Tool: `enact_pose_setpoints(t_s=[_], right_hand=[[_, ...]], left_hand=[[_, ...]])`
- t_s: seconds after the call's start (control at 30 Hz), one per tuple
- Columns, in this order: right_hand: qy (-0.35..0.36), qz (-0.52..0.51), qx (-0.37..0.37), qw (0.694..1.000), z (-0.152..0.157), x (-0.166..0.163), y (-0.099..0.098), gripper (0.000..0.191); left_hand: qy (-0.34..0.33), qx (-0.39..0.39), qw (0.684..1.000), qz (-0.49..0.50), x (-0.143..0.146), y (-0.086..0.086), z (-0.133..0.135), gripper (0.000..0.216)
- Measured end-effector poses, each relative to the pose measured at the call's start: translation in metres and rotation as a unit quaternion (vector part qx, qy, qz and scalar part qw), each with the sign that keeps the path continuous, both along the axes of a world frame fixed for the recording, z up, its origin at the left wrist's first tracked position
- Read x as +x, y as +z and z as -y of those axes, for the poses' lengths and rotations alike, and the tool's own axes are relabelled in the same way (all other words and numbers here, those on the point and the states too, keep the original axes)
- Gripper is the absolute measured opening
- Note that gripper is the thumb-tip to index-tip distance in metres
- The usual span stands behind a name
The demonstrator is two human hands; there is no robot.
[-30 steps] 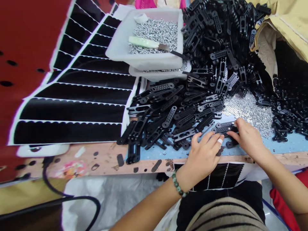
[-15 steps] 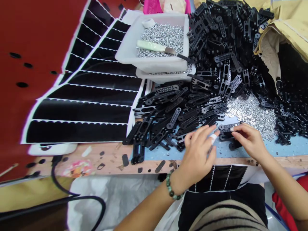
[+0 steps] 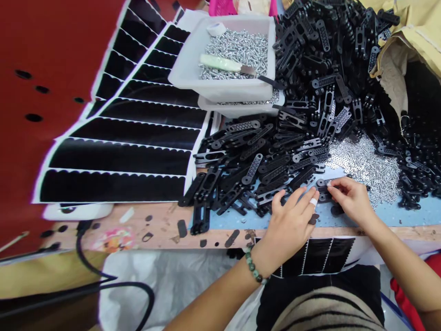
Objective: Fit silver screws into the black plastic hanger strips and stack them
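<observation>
My left hand (image 3: 292,220) is over the blue mat (image 3: 241,222) with its fingers spread, a white band round one finger. By its thumb is a small dark oval piece (image 3: 313,219); whether the thumb touches it I cannot tell. My right hand (image 3: 354,197) has thumb and index finger pinched at a black slotted plastic part (image 3: 323,183) lying on the mat. What is in that pinch is too small to make out. Beyond both hands spreads a pile of similar black parts (image 3: 275,163). Small silver hardware (image 3: 374,172) lies heaped behind my right hand.
A white tub (image 3: 186,76) of silver screws, with a green-handled blade (image 3: 223,63) on top, stands on another tub. Sheets of black strips (image 3: 138,156) lie left. A torn yellow bag (image 3: 416,27) sits at back right. A black cable (image 3: 127,284) hangs off the table's front edge.
My left hand has shifted slightly right and down, and the dark oval piece now shows by its thumb. The right hand's pinch has moved slightly left along the black part.
</observation>
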State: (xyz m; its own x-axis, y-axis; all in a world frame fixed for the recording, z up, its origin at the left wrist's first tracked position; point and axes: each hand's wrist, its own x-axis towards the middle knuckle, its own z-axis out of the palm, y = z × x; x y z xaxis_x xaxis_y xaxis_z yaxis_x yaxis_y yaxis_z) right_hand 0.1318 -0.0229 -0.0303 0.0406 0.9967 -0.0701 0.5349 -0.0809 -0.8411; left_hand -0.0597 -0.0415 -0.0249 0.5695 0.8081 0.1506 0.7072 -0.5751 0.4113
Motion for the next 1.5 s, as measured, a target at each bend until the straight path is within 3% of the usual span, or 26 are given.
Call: enact_pose_setpoints(t_s=[0.2, 0.33, 0.4, 0.47, 0.57, 0.63, 0.73, 0.8, 0.9, 1.1, 1.5], right_hand=[[0.026, 0.135, 0.033, 0.990, -0.005, -0.004, 0.002, 0.003], [0.039, 0.227, 0.043, 0.972, -0.004, 0.003, 0.012, 0.018], [0.103, 0.208, 0.098, 0.968, 0.000, 0.002, 0.023, 0.022], [0.226, 0.149, 0.145, 0.952, 0.005, -0.002, 0.033, 0.022], [0.339, 0.081, 0.166, 0.922, 0.012, -0.010, 0.044, 0.021], [0.311, 0.040, 0.169, 0.934, 0.014, -0.008, 0.046, 0.018], [0.183, -0.016, 0.156, 0.971, 0.009, 0.004, 0.043, 0.013], [0.089, -0.027, 0.116, 0.989, 0.002, 0.014, 0.035, 0.011], [0.019, -0.026, 0.043, 0.999, -0.010, 0.022, 0.018, 0.014], [0.013, 0.021, 0.016, 1.000, -0.020, 0.017, 0.001, 0.015], [0.033, 0.062, 0.009, 0.998, -0.027, 0.019, -0.001, 0.011]], left_hand=[[-0.004, -0.013, 1.000, 0.002, 0.003, 0.000, -0.002, 0.044], [0.000, -0.034, 0.999, 0.013, 0.005, 0.006, -0.004, 0.046], [-0.002, -0.056, 0.998, 0.032, 0.005, 0.009, -0.005, 0.045], [-0.009, -0.081, 0.995, 0.062, 0.006, 0.011, -0.005, 0.047], [-0.016, -0.104, 0.987, 0.118, 0.007, 0.012, -0.004, 0.056], [-0.003, -0.098, 0.982, 0.162, 0.006, 0.013, -0.004, 0.059], [0.070, -0.052, 0.971, 0.224, 0.003, 0.016, -0.005, 0.053], [0.086, -0.025, 0.976, 0.199, 0.004, 0.018, -0.007, 0.048], [0.037, -0.013, 0.996, 0.085, 0.010, 0.013, -0.010, 0.040], [0.005, 0.004, 1.000, 0.004, 0.017, -0.002, -0.011, 0.044], [-0.002, -0.006, 1.000, 0.000, 0.024, 0.002, -0.021, 0.045]])
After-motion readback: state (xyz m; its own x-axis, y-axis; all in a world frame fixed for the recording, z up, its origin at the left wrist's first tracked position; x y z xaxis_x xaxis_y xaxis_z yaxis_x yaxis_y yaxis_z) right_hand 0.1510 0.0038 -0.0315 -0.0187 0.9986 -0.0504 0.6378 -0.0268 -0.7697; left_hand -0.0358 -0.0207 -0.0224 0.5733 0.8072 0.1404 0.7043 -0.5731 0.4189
